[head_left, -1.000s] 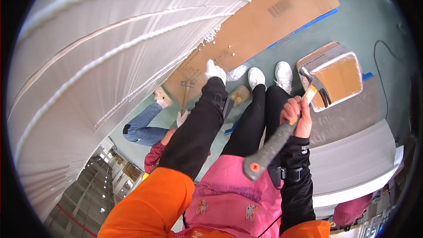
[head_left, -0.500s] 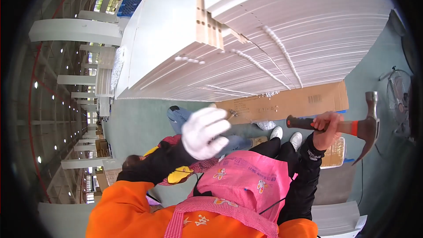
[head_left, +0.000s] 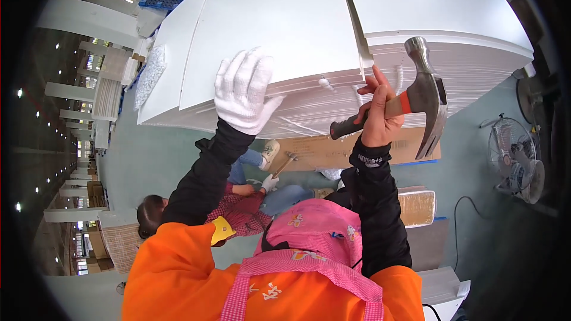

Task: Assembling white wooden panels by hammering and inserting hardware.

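My left hand (head_left: 245,90), in a white knitted glove, lies with outstretched fingers at the near edge of the top white panel (head_left: 273,18) on a tall stack. My bare right hand (head_left: 380,113) grips a claw hammer (head_left: 425,95) by its black, wood and orange handle, the steel head out to the right. Some fingers of that hand reach up beside the corner where the panel meets a narrow gap. Past the gap lies another stack of white panels (head_left: 440,0). White bumpy strips (head_left: 399,77) run down the stacked edges.
A person (head_left: 247,205) in a checked top sits on the floor to the left below, a gloved hand on another hammer (head_left: 285,164). Flattened cardboard (head_left: 315,150) lies under the stacks' front. Standing fans (head_left: 511,148) and a cable (head_left: 458,226) are at the right.
My left hand has risen from in front of my body to the panel's edge. My right hand has carried the hammer up and leftward to the stack. The view has shifted over the panel tops.
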A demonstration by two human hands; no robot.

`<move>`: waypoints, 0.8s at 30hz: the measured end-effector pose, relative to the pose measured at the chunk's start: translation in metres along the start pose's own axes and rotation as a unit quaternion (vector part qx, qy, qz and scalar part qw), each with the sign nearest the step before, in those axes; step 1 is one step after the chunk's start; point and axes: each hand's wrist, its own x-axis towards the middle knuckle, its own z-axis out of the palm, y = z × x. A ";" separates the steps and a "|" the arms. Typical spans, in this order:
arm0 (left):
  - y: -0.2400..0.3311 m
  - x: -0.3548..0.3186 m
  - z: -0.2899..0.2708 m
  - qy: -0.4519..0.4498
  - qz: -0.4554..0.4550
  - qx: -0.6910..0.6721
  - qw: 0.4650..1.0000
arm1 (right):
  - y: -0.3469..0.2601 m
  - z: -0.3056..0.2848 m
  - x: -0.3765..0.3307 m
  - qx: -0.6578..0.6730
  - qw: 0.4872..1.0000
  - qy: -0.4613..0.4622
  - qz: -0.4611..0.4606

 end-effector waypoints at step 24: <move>-0.013 -0.005 0.007 0.048 -0.038 -0.086 0.994 | -0.036 0.054 0.007 -0.195 0.967 0.095 0.133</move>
